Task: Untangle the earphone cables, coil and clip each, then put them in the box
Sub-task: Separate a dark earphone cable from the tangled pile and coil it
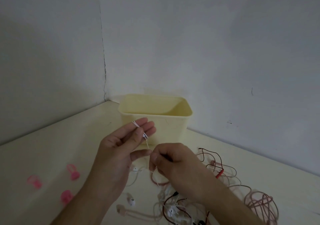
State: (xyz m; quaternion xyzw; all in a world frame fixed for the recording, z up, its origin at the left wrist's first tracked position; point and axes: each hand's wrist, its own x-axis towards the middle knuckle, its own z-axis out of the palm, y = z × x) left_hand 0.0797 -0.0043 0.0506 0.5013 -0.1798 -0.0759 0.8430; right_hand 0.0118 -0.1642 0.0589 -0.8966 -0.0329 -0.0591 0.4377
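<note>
Both hands are raised over the counter [43, 155] just in front of the box [155, 119]. The left hand [121, 143] is half open, palm up, fingers spread toward the box; a white cable [138, 126] lies across those fingers, its plug [146, 137] hanging off them toward the thumb. The right hand [173, 160] is closed in a pinch on the same cable just below the plug, thumb and forefinger nearly touching the left thumb tip. From that pinch the cable drops to the counter.

The box is pale yellow, open-topped, standing upright far in the corner where two grey walls meet. Nothing shows inside it from this angle.

Below and right of the hands lies the tangle [199, 195]: white, pink and dark red cables looped through one another, with a red plug [220, 173] to the right. A white earbud [131, 201] lies near, beside the left wrist, and another [170, 211] sits in the tangle. At the near right a pink cable [259, 205] lies in loose loops.

Three pink clips rest on the left: one [73, 172] farther, one [35, 181] leftmost, one [66, 196] nearest.
</note>
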